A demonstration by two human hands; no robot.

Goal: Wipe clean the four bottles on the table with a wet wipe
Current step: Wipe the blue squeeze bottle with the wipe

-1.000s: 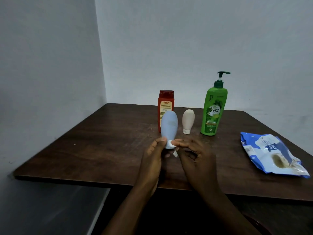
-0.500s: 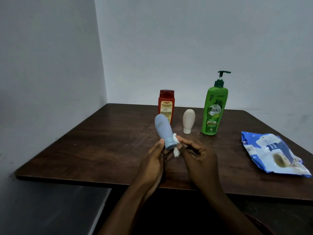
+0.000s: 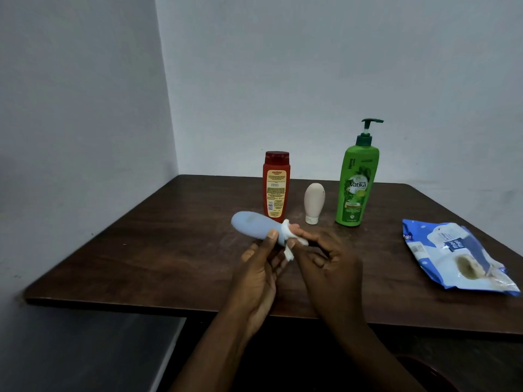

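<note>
A pale blue bottle (image 3: pixel 253 226) lies tilted far to the left above the dark wooden table (image 3: pixel 158 250), its cap end toward me. My left hand (image 3: pixel 260 267) grips it near the cap, thumb on top. My right hand (image 3: pixel 325 258) pinches a white wet wipe (image 3: pixel 288 241) wrapped around the cap end. Behind them stand a red bottle (image 3: pixel 276 186), a small beige bottle (image 3: pixel 313 202) resting on its cap, and a tall green pump bottle (image 3: pixel 355 185).
A blue and white wet wipe pack (image 3: pixel 455 256) lies at the table's right edge. Grey walls close the left and back sides. The table's front edge runs just under my wrists.
The blue bottle has tipped from upright to far left, and the wipe now wraps its cap end. The standing bottles have not moved.
</note>
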